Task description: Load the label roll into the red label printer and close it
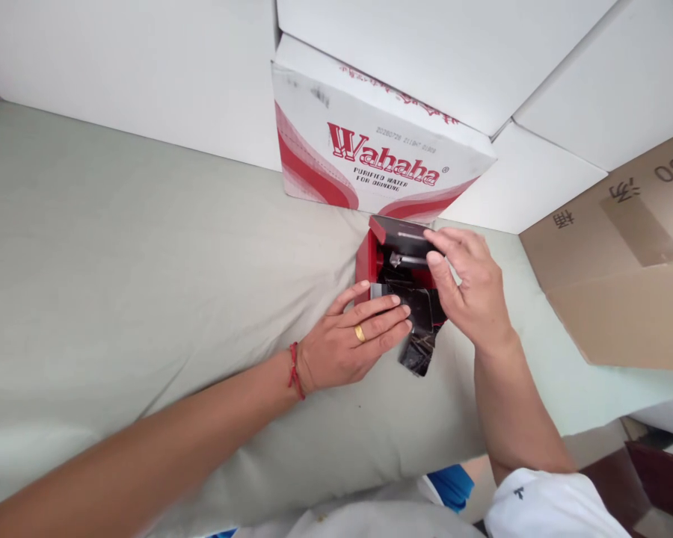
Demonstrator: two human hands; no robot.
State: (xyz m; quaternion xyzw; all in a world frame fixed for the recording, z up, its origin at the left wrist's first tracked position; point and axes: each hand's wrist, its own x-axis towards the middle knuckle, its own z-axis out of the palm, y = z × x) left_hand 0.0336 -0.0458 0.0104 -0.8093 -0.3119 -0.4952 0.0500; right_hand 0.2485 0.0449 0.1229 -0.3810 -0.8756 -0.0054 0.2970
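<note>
A small red box stands on the cloth-covered surface with its black lid raised. Dark contents show inside, too shadowed to name. My left hand, with a gold ring and a red string bracelet, lies with fingers stretched over the box's near side. Its fingertips touch a glossy black packet that hangs out over the front. On the right, my right hand pinches the edge of the lid between thumb and fingers.
Behind the red box stands a white and red Wahaha water carton. White blocks or cartons line the back. A brown cardboard box sits at the right. Pale green cloth covers the surface.
</note>
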